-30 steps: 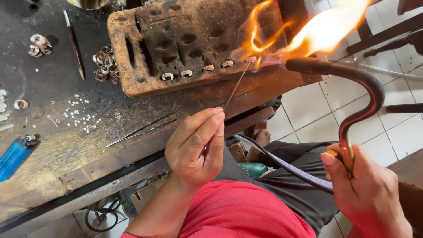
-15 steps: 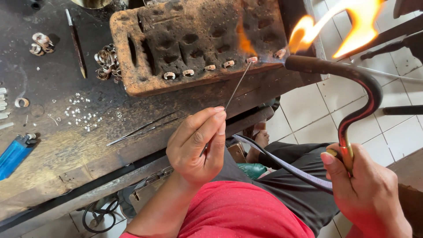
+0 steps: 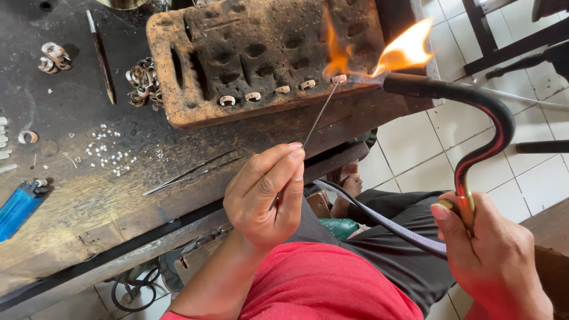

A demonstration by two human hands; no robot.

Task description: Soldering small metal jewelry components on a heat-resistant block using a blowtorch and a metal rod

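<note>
My left hand [image 3: 268, 195] pinches a thin metal rod [image 3: 320, 114] whose tip touches the rightmost small ring [image 3: 338, 79] in a row of rings on a scorched, pitted brick [image 3: 249, 47]. My right hand [image 3: 495, 258] grips the handle of a curved black torch [image 3: 474, 101]. Its nozzle points left at that ring, and an orange flame [image 3: 403, 53] licks over the brick's right end. A hose [image 3: 379, 219] runs from the torch across my lap.
On the dark, worn bench [image 3: 89, 195] lie tweezers [image 3: 189, 172], a pile of metal rings [image 3: 142, 83], scattered tiny white bits [image 3: 109, 151], a thin pick [image 3: 99, 56] and a blue lighter [image 3: 21, 204]. White floor tiles [image 3: 415, 142] and dark furniture legs [image 3: 510, 35] are at right.
The flame has shrunk and shifted from a wide blaze off the brick's right corner to a tighter flame on the rightmost ring. Both hands have stayed nearly still.
</note>
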